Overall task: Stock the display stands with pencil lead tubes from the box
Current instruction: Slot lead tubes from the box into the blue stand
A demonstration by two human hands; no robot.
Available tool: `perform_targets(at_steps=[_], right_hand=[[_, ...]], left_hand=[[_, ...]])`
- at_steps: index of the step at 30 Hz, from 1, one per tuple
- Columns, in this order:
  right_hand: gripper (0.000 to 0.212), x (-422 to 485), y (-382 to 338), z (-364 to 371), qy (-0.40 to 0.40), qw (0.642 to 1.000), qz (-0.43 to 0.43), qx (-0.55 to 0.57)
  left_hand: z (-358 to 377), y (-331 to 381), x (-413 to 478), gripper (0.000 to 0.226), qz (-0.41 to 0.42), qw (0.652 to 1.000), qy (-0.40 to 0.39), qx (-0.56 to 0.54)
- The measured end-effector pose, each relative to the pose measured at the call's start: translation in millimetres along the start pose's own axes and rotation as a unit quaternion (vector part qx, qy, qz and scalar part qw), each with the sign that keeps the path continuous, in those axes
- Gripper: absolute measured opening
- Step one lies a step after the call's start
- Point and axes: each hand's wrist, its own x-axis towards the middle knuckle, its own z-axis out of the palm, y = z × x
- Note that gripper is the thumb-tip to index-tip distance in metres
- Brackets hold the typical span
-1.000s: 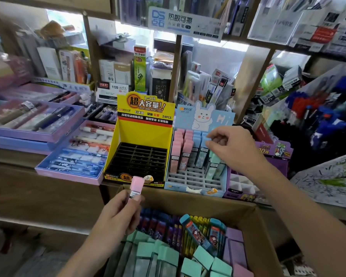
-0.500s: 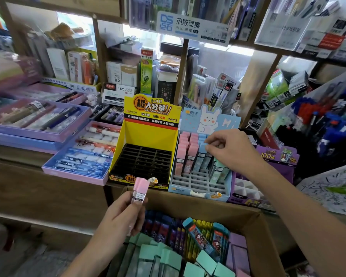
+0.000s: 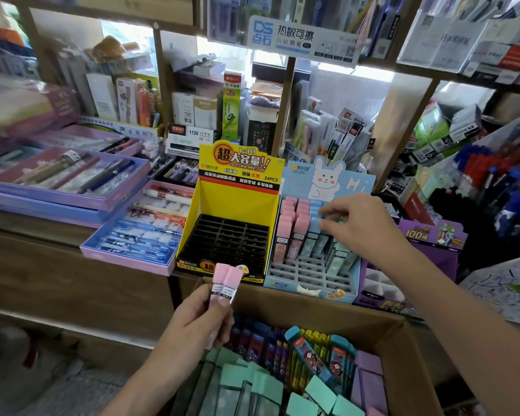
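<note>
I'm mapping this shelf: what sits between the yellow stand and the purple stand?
The blue rabbit stand, part-filled with pink, blue and green tubes, stands between the yellow stand and the purple stand, in the head view.

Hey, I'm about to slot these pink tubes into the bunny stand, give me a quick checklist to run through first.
1. Grip: left hand holds two pink tubes, caps up: ok.
2. Room: blue stand has empty front slots: ok.
3. Match: stocked pinks sit on its side next to the yellow stand, with empty slots in front of them: ok.
4. Path: right hand is over the blue stand: not ok.
5. Right hand free of any tube: cannot tell.
</note>
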Motion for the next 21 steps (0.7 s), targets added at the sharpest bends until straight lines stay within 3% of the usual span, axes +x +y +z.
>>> perform_targets(at_steps=[4,6,10,14,21], right_hand=[[0.014,-16,-11,-1,0.078,0.995,-0.042,0.050],[0.012,-27,-22,2,0.073,0.990,-0.049,0.114],[0.015,-46,-42,21,-0.046,0.974,-0.042,0.220],[0.024,-60,-51,46,-0.143,0.964,-0.027,0.223],[0.010,-68,-58,58,-0.199,0.927,0.000,0.317]], left_hand=[[0,-2,1,0.021,0.012,1.000,-0.010,-0.013],[0,-3,1,0.023,0.021,0.999,-0.018,-0.016],[1,-4,3,0.026,0.024,0.999,-0.026,-0.033],[1,-4,2,0.022,0.033,0.998,-0.032,-0.038],[2,-4,1,0.027,0.046,0.998,-0.032,-0.036]])
